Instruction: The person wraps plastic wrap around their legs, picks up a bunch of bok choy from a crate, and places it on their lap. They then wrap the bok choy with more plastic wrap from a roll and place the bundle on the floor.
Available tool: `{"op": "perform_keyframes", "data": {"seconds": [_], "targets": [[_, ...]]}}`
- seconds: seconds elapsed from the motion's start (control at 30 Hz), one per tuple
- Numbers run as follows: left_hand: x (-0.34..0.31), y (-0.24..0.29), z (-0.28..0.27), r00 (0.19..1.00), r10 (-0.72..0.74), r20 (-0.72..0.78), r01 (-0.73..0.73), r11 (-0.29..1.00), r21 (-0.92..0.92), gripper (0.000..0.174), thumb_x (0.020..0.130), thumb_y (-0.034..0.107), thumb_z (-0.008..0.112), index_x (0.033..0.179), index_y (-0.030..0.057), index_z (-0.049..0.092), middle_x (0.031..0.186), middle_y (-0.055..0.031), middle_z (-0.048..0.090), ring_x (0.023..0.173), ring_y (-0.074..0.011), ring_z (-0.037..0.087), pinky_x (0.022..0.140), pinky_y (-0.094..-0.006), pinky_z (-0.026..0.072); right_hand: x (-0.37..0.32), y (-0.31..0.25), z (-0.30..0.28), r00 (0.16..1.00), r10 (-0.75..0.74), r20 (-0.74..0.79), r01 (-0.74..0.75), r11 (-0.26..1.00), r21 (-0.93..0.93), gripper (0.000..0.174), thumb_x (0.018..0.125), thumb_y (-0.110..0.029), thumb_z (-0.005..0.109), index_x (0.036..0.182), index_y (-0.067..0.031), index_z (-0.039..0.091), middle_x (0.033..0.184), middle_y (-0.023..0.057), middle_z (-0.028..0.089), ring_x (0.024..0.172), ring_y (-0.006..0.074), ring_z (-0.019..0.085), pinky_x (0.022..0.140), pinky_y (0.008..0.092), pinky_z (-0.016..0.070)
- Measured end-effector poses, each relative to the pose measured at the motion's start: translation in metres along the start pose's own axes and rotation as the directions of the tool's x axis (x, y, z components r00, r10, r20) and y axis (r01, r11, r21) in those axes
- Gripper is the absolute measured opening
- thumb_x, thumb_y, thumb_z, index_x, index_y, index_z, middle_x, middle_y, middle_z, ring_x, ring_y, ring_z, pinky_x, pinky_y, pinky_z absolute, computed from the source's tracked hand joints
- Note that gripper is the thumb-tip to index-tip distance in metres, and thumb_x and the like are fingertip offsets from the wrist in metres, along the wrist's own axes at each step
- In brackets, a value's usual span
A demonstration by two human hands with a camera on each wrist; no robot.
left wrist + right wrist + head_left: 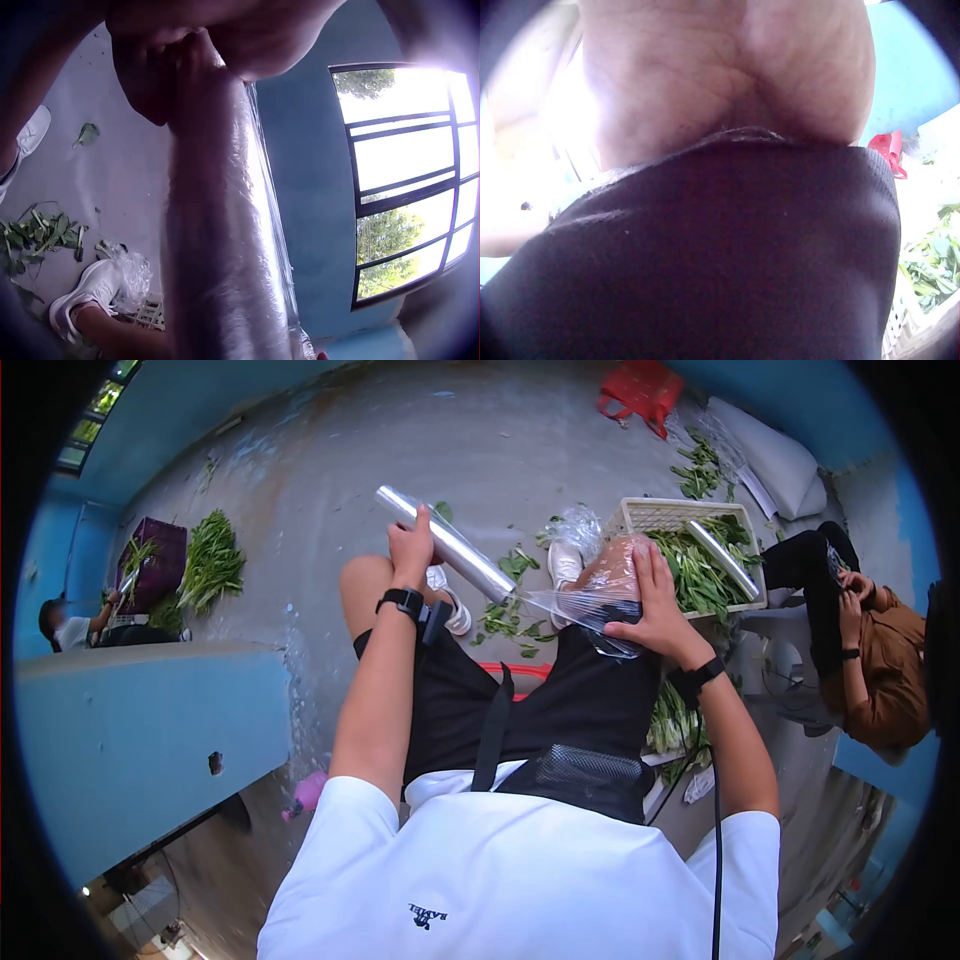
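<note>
A shiny roll of clear film (450,547) slants between the knees in the head view, the left hand (412,547) gripping it near its upper end. In the left wrist view the left hand (217,37) is curled round the same roll (225,210). A stretched sheet of film (585,608) runs from the roll's lower end to the right thigh. The right hand (655,605) lies on that film over the right knee and thigh, fingers extended. In the right wrist view the right palm (727,75) rests against the dark shorts (727,247).
A cream crate (632,517) of leafy greens with another roll (725,558) stands right of the knee. Loose leaves (518,565) lie between the shoes. A red bag (640,395), a white sack (770,460) and a purple crate (160,560) are farther off. People sit at both sides.
</note>
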State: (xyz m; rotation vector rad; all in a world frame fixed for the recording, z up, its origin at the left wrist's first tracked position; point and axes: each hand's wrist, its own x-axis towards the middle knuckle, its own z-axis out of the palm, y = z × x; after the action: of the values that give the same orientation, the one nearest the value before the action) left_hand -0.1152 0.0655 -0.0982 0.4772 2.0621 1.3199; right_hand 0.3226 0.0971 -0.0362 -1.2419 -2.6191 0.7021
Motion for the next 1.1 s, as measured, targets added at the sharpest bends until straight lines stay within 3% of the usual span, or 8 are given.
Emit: {"op": "perform_keyframes", "data": {"seconds": [0.27,0.33,0.47,0.53,0.67,0.83,0.93,1.1], "targets": [[0.028,0.089,-0.08,0.993,0.054,-0.1,-0.07,0.984,-0.163,0.064,0.102,0.045,0.061,0.13,-0.011,0.049,0.113,-0.0223,0.067,0.089,-0.0313,0.075,0.065,-0.0407,0.0677,0.001,-0.001,0.0,1.0,-0.01,0.013,0.01,0.999,0.041,0.14,0.068,-0.07,0.085,0.168,-0.009,0.01,0.173,0.0266,0.004,0.158,0.0504,0.007,0.128,0.0566,0.0127],[0.03,0.105,-0.123,0.982,0.176,-0.072,-0.189,0.95,-0.247,0.055,0.102,0.04,0.06,0.122,-0.0103,0.053,0.107,-0.0177,0.067,0.084,-0.0255,0.073,0.066,-0.0388,0.0669,0.003,0.001,0.001,0.997,-0.061,-0.039,0.061,0.998,-0.013,0.139,0.068,-0.071,0.084,0.169,-0.0106,0.01,0.172,0.0269,0.006,0.158,0.0496,0.009,0.128,0.0561,0.0117],[0.007,0.107,-0.213,0.895,0.283,-0.344,-0.383,0.884,-0.269,0.039,0.101,0.032,0.062,0.113,-0.0048,0.057,0.1,-0.012,0.066,0.081,-0.0213,0.071,0.066,-0.0379,0.0655,0.006,0.003,0.002,0.994,-0.094,-0.064,0.097,0.994,0.05,0.134,0.07,-0.074,0.08,0.169,-0.0116,0.014,0.172,0.0274,0.011,0.158,0.0481,0.012,0.128,0.0545,0.0119],[-0.006,0.087,-0.25,0.811,0.344,-0.474,-0.506,0.818,-0.272,0.028,0.098,0.025,0.067,0.107,0.0003,0.058,0.095,-0.0087,0.065,0.081,-0.02,0.07,0.065,-0.038,0.0649,0.008,0.004,0.003,0.992,-0.112,-0.056,0.113,0.993,0.015,0.13,0.073,-0.073,0.079,0.169,-0.0122,0.017,0.172,0.0277,0.012,0.159,0.0466,0.013,0.128,0.0545,0.0126],[-0.012,-0.033,-0.284,0.828,0.292,-0.479,-0.356,0.933,-0.045,0.027,0.083,0.013,0.079,0.103,0.0016,0.065,0.092,-0.0049,0.07,0.085,-0.018,0.069,0.079,-0.0348,0.0565,0.013,0.006,0.004,0.992,-0.122,-0.033,0.122,0.992,-0.011,0.126,0.076,-0.073,0.076,0.169,-0.0106,0.017,0.173,0.0239,0.012,0.159,0.0443,0.015,0.127,0.0525,0.0164],[-0.036,-0.188,-0.252,0.875,0.14,-0.463,-0.115,0.99,0.081,0.034,0.072,0.012,0.082,0.101,-0.0003,0.07,0.096,-0.0124,0.075,0.091,-0.0257,0.074,0.082,-0.0381,0.0562,0.018,-0.003,-0.001,0.993,-0.12,0.019,0.12,0.993,0.001,0.123,0.078,-0.072,0.075,0.169,-0.0103,0.018,0.174,0.0226,0.01,0.16,0.0429,0.014,0.128,0.0521,0.0149],[-0.058,-0.24,-0.227,0.875,-0.023,-0.483,0.067,0.995,0.074,0.037,0.07,0.013,0.084,0.102,-0.0003,0.07,0.096,-0.0142,0.076,0.091,-0.0281,0.074,0.082,-0.0396,0.0566,0.023,-0.011,-0.008,0.991,-0.117,0.067,0.119,0.993,-0.021,0.121,0.079,-0.068,0.076,0.168,-0.0097,0.018,0.174,0.0225,0.01,0.16,0.0424,0.013,0.128,0.0517,0.0141],[-0.075,-0.305,-0.194,0.831,-0.089,-0.548,0.115,0.993,0.014,0.036,0.071,0.009,0.082,0.103,-0.0003,0.07,0.096,-0.0161,0.076,0.092,-0.0312,0.075,0.083,-0.041,0.057,0.032,-0.023,-0.013,0.99,-0.093,0.106,0.096,0.995,-0.028,0.119,0.08,-0.063,0.077,0.169,-0.0099,0.018,0.175,0.0212,0.009,0.161,0.0409,0.011,0.128,0.0504,0.0135]]}}
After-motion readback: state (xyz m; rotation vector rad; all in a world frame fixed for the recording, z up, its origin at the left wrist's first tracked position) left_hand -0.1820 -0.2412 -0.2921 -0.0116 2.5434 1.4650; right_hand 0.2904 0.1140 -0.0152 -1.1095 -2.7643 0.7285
